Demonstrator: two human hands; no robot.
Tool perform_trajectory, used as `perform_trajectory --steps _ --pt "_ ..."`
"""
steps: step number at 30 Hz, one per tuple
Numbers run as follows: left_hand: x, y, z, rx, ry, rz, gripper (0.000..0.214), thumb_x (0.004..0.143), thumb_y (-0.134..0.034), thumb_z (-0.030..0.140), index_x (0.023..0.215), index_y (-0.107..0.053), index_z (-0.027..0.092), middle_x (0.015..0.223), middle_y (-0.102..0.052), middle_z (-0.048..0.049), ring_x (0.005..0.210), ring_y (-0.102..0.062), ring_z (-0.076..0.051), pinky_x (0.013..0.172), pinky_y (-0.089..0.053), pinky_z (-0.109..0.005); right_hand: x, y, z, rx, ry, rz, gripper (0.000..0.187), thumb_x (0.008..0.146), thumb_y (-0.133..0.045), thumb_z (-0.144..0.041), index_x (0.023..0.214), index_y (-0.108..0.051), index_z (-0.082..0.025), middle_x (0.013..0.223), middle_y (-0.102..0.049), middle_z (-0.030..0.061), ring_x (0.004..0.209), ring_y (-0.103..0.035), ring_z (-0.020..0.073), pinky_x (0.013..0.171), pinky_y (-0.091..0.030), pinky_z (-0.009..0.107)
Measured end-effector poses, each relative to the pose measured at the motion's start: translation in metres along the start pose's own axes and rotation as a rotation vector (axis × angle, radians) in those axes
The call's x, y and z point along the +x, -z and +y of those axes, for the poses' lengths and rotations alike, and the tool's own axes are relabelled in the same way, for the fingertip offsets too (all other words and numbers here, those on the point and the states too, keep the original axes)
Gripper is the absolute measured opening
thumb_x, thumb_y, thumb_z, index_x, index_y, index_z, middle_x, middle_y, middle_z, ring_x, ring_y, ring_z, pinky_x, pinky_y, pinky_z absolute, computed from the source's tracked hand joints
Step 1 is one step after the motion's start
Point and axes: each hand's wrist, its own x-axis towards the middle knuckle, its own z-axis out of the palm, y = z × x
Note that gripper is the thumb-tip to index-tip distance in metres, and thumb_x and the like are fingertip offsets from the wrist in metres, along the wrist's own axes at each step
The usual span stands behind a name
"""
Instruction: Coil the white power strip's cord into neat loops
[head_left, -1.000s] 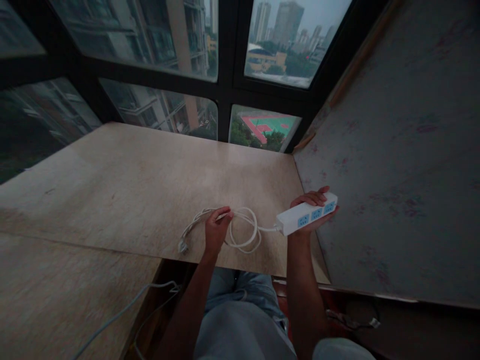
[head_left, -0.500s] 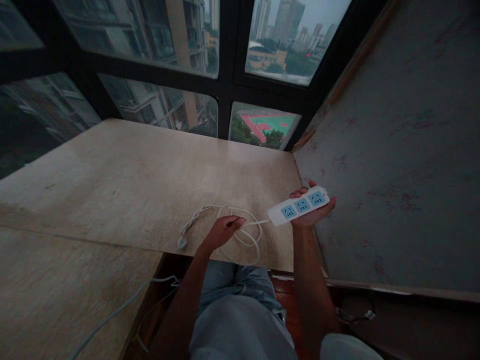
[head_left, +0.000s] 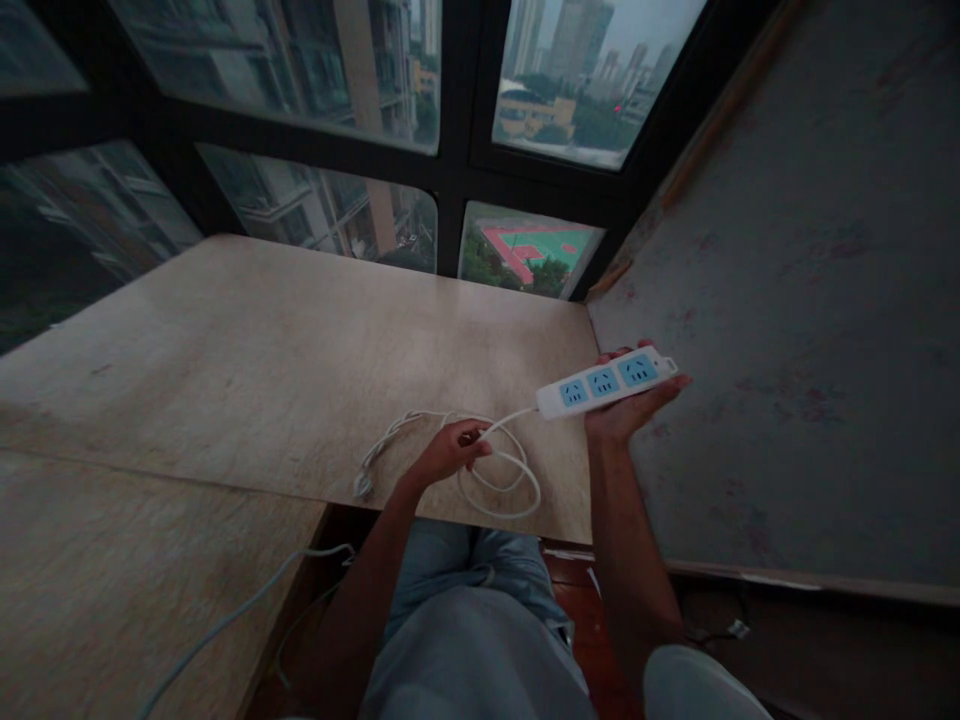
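Note:
My right hand (head_left: 628, 408) holds a white power strip (head_left: 606, 381) with three blue sockets, lifted a little above the right edge of the beige tabletop (head_left: 300, 350). From the strip's left end its white cord (head_left: 499, 475) runs down to loose loops lying on the table. My left hand (head_left: 451, 452) pinches the cord at the top of those loops. The cord's plug (head_left: 364, 487) rests on the table near the front edge, left of my left hand.
A stained grey wall panel (head_left: 787, 300) stands close on the right. Dark-framed windows (head_left: 450, 150) run along the back. A second lower board (head_left: 127, 580) lies at the front left, and a grey cable (head_left: 240, 620) hangs past its edge by my knees.
My right hand has raised the power strip and tipped its sockets upward. My left hand shifted right along the cord, and the loops slid toward the table's front edge.

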Motion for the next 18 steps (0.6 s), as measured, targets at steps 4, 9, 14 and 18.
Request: perform_trajectory --steps 4,9,14,18 --pt "0.004 -0.004 -0.003 0.013 0.02 0.105 0.033 0.071 -0.072 0.043 0.089 -0.07 0.015 0.055 -0.054 0.0032 0.041 -0.047 -0.007 0.042 -0.038 -0.018 -0.028 -0.006 -0.007 -0.104 0.115 -0.103 0.059 0.074 -0.046 -0.077 0.101 -0.057 -0.026 0.085 -0.059 0.0013 0.08 -0.063 0.0168 0.072 -0.053 0.033" --pt "0.01 -0.007 -0.005 -0.156 0.136 0.45 0.042 0.071 -0.067 0.057 0.069 -0.059 0.016 0.046 -0.046 0.0054 0.032 -0.038 -0.005 0.032 -0.022 -0.017 -0.079 0.004 -0.021 -0.223 0.083 -0.435 0.073 0.042 -0.085 -0.06 0.104 -0.061 -0.029 0.102 -0.065 0.0062 0.097 -0.063 0.0248 0.09 -0.05 0.046" --pt "0.012 -0.003 0.001 -0.41 0.159 0.523 0.052 0.061 -0.073 0.063 0.065 -0.052 0.016 0.051 -0.047 0.0054 0.037 -0.043 -0.005 0.032 -0.022 -0.016 -0.116 0.031 -0.016 -0.395 -0.063 -0.751 0.063 0.041 -0.093 -0.024 0.098 -0.066 -0.032 0.118 -0.064 0.0065 0.118 -0.055 0.0303 0.105 -0.038 0.055" --pt "0.011 -0.004 0.001 -0.528 0.142 0.535 0.047 0.06 -0.078 0.054 0.069 -0.055 0.015 0.057 -0.049 0.0054 0.042 -0.047 -0.005 0.033 -0.026 -0.014 -0.134 0.04 -0.001 -0.439 -0.066 -0.57 0.062 0.047 -0.091 -0.022 0.102 -0.065 -0.031 0.144 -0.042 0.0061 0.138 -0.034 0.0316 0.111 -0.033 0.055"
